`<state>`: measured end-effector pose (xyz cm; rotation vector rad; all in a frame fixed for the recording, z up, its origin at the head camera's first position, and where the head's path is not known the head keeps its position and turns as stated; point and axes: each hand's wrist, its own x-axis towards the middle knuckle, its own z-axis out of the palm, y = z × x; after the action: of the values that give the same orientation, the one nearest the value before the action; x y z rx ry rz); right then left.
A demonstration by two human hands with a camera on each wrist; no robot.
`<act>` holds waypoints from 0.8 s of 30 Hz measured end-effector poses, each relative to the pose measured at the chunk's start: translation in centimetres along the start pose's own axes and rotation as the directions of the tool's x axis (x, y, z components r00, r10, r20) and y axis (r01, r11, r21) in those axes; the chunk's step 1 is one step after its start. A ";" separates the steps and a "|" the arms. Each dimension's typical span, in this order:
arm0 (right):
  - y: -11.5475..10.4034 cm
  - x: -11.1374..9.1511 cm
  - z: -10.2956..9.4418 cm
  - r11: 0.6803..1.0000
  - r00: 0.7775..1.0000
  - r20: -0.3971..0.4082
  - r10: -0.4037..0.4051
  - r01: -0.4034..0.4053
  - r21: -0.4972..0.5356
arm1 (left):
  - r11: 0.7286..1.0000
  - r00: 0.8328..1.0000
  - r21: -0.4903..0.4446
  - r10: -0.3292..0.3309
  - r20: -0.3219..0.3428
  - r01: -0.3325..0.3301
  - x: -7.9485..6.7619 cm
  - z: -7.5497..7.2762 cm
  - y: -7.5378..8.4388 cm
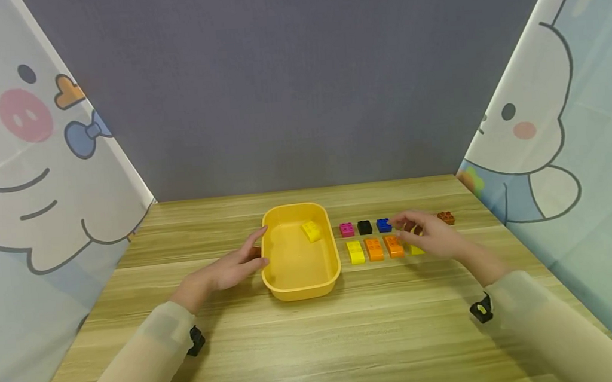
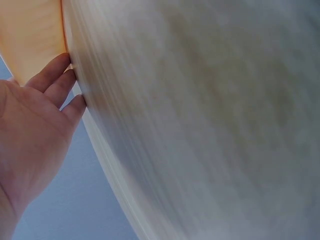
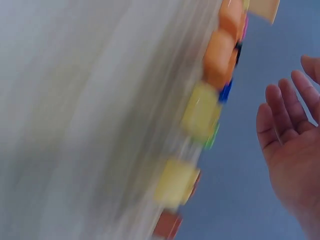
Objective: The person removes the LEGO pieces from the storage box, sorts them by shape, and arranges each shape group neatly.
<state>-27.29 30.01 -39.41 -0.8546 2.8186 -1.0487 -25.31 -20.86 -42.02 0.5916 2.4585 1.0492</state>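
Note:
A yellow plastic bin (image 1: 303,289) stands on the table with one yellow toy brick (image 1: 311,231) inside it. My left hand (image 1: 234,267) rests its fairly straight fingers and thumb against the bin's left side. To the right of the bin lie toy bricks in two rows. My right hand (image 1: 432,236) hovers over the right part of these rows with loosely bent fingers and nothing in its grasp. It partly covers a yellow brick (image 1: 417,250). A green brick (image 3: 211,137), hidden in the head view, shows in the right wrist view.
The back row has pink (image 1: 347,230), black (image 1: 364,227), blue (image 1: 383,225) and brown (image 1: 446,218) bricks. In front are a yellow brick (image 1: 356,252) and two orange bricks (image 1: 374,249). A grey panel (image 1: 298,95) rises behind the wooden table (image 1: 318,346); printed cloths hang at both sides.

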 end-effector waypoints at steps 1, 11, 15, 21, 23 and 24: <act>-0.5 0.6 0.4 1.000 1.000 0.005 -0.015 0.015 0.003 | 1.000 1.000 0.000 -0.002 -0.001 0.002 0.0 0.0 0.0; -5.2 7.4 5.0 0.996 0.995 0.052 -0.084 0.083 0.028 | 1.000 1.000 0.025 0.005 -0.012 -0.005 0.1 0.1 -0.2; -6.6 9.8 6.7 0.995 0.993 0.072 -0.097 0.094 0.036 | 1.000 1.000 0.028 0.003 -0.012 -0.002 0.1 0.1 -0.3; -8.2 12.9 8.6 0.994 0.988 0.108 -0.109 0.108 0.011 | 0.999 1.000 0.032 0.006 -0.012 -0.006 0.1 0.0 -0.3; -8.5 13.7 9.2 0.993 0.986 0.122 -0.113 0.115 -0.008 | 1.000 1.000 0.028 0.007 -0.010 -0.007 0.1 0.0 -0.3; -8.5 14.0 9.5 0.993 0.985 0.128 -0.113 0.117 -0.020 | 1.000 1.000 0.024 0.007 -0.008 -0.007 0.0 0.0 -0.3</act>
<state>-33.16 12.01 -39.21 -1.0582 2.7129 -0.9336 -25.40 -21.04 -42.25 0.6047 2.4810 1.0284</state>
